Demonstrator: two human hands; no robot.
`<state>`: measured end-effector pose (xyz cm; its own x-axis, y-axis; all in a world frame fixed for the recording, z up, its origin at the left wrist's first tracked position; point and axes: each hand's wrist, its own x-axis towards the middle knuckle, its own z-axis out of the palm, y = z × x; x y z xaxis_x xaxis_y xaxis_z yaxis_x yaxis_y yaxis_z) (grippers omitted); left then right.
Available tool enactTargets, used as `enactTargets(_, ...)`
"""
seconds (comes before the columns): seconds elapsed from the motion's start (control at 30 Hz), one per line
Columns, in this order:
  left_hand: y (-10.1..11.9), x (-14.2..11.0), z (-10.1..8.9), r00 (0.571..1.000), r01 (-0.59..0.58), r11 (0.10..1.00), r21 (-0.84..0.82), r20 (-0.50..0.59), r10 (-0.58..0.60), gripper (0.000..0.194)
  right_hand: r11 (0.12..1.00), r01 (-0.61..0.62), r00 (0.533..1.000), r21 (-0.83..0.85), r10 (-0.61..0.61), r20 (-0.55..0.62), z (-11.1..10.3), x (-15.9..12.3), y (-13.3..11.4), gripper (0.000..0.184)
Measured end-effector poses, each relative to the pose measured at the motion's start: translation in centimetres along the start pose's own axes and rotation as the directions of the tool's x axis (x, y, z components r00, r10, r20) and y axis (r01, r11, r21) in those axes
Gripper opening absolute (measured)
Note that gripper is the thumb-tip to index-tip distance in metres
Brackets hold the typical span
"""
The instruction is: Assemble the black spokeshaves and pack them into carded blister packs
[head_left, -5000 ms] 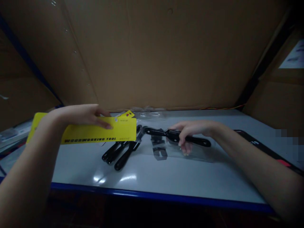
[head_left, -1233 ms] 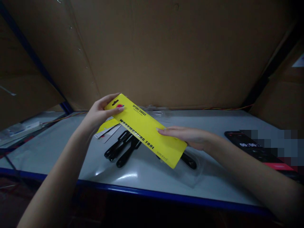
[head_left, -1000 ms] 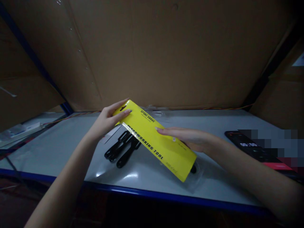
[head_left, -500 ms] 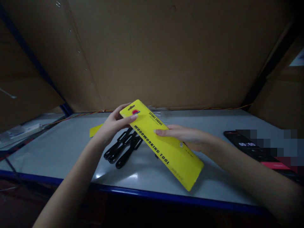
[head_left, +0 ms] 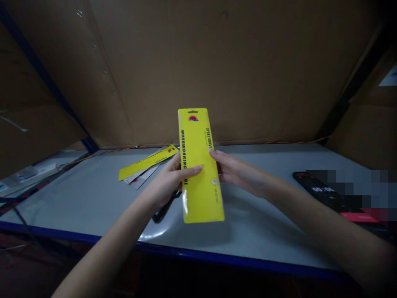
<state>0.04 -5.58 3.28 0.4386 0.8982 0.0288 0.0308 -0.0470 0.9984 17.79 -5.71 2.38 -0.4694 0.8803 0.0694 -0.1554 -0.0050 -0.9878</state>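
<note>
A long yellow packaging card (head_left: 198, 165) printed "WOODWORKING TOOL" stands nearly upright in front of me, above the grey table (head_left: 93, 207). My left hand (head_left: 172, 180) grips its left edge, thumb across the front. On the right edge, my right hand (head_left: 232, 171) holds it with fingers behind and thumb on the front. Behind my left hand a black tool handle (head_left: 161, 213) pokes out on the table; the rest of the black tools is hidden.
A second yellow card (head_left: 145, 163) lies on grey cards at the back left. A black phone showing a timer (head_left: 328, 194) rests at the right. Cardboard walls (head_left: 198, 62) close the back and sides. The table's blue front edge (head_left: 217, 258) runs close to me.
The yellow card has swung from a slant over the black tools to nearly upright and lifted. My left hand slid from its top end to its middle; both hands drew closer together.
</note>
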Motion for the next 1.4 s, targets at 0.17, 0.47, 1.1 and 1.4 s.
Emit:
enactTargets(0.17, 3.5, -1.4, -4.5, 0.934, -0.100, 0.840, 0.533, -0.240, 0.263, 0.049, 0.923, 0.038, 0.958, -0.383, -0.144, -0.250, -1.6, 0.5, -0.7, 0.040)
enactTargets(0.47, 1.9, -4.0, -12.2, 0.817, 0.542, -0.075, 0.837, -0.504, 0.281, 0.051, 0.756, 0.089, 0.941, -0.648, -0.277, -0.194, -3.6, 1.4, 0.8, 0.019)
enactTargets(1.1, -1.6, -2.5, -12.9, 0.857, 0.514, -0.143, 0.846, -0.500, 0.125, 0.058, 0.742, 0.073, 0.946, -0.666, -0.262, -0.189, -3.7, 1.3, 0.7, 0.019)
enactTargets(1.4, -0.7, 1.8, -5.9, 0.975, 0.071, 0.130, 0.989, -0.041, -0.218, 0.051, 0.703, 0.043, 0.944, -0.710, -0.262, -0.202, -5.4, 2.0, 1.7, 0.020)
